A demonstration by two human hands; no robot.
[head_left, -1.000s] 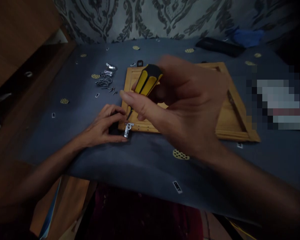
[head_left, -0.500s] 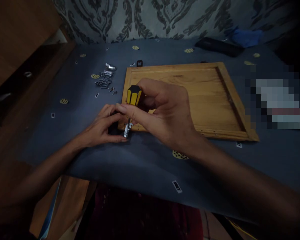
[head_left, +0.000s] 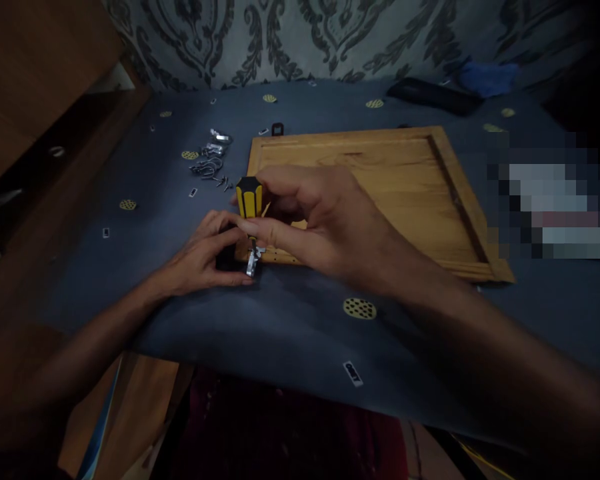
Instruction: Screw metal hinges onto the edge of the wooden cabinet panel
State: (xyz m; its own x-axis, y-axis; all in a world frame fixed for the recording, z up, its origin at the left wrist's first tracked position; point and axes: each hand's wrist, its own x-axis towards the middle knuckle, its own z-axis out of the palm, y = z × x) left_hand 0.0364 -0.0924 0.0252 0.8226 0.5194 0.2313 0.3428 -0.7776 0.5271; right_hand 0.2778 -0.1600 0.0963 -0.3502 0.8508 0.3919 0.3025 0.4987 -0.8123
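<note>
In my right hand (head_left: 325, 220) is a screwdriver (head_left: 250, 197) with a yellow and black handle, pinched between thumb and fingers. Its shaft points down at a small metal hinge (head_left: 252, 261) on the near left corner of a framed wooden panel (head_left: 380, 180). My left hand (head_left: 213, 250) is closed around that corner, thumb at the hinge's outer end and index finger by the screwdriver. Its other fingers curl at the panel's edge and are partly hidden. Whether the screwdriver tip sits in a screw is too small to tell.
Several metal hinges (head_left: 214, 150) and loose screws (head_left: 225, 181) lie left of the panel on the dark blue cloth (head_left: 300, 333). A black case-like object (head_left: 435, 95) and a blue cloth (head_left: 490, 78) are at the back right. On the right is a blurred-out patch.
The screwdriver handle has shifted left and become more upright, and my right hand has turned with it. My left hand stays in place at the hinge.
</note>
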